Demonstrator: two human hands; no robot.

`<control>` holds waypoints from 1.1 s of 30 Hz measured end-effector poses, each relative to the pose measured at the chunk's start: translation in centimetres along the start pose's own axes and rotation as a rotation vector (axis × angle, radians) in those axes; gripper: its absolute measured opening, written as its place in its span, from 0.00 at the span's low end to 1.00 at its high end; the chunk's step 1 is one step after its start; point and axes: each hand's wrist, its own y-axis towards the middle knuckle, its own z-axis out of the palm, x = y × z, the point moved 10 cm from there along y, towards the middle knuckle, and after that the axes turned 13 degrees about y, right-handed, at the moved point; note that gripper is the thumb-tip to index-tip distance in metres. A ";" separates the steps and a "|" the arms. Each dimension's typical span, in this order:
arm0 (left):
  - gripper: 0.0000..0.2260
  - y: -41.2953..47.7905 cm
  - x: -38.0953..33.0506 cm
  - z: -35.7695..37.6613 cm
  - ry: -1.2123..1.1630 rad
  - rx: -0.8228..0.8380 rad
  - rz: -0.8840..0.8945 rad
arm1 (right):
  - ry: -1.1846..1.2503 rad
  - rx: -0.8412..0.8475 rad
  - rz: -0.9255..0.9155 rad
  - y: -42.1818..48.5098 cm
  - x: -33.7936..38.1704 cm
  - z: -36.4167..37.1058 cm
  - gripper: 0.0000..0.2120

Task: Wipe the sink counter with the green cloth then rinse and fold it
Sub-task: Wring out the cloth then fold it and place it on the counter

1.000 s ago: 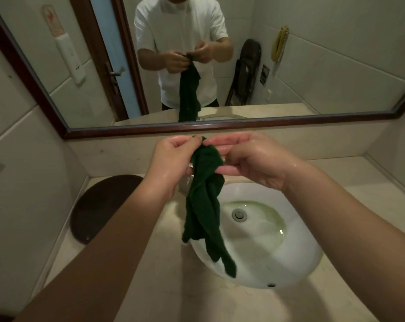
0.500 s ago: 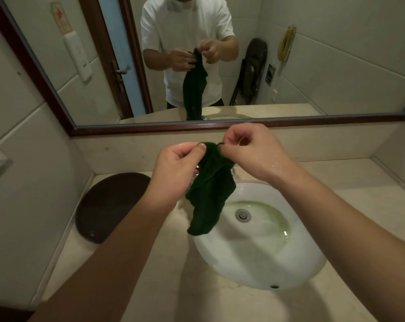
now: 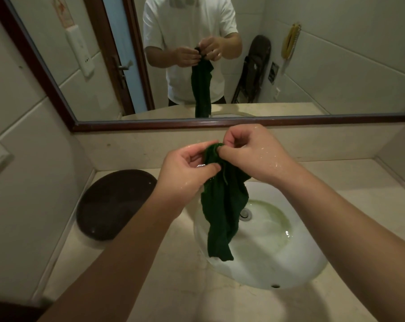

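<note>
Green cloth (image 3: 222, 205) hangs over sink (image 3: 266, 259), top pinched by left hand (image 3: 187, 170) and right hand (image 3: 250, 152).

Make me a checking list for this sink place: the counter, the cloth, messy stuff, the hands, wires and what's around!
Surface: beige sink counter; white sink has a greenish tint round the drain.
Job's things: green cloth hangs unfolded over the sink.
Clutter: dark brown oval thing lies on the counter's left.
Hands: left hand and right hand, both wet, pinch the cloth's top.
Cables: nothing seen.
Surroundings: wood-framed mirror above; tiled walls.
</note>
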 end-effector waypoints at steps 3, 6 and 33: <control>0.22 0.0 -0.3 -0.2 0.001 -0.013 0.018 | -0.017 -0.004 -0.011 0.1 0.1 0.0 0.10; 0.21 0.2 -0.5 -0.6 0.054 -0.049 0.034 | -0.029 -0.010 -0.033 0.2 0.2 0.0 0.09; 0.13 -0.4 -3.1 -9.0 0.271 -0.375 0.087 | -0.195 0.035 -0.234 1.0 0.2 -1.8 0.07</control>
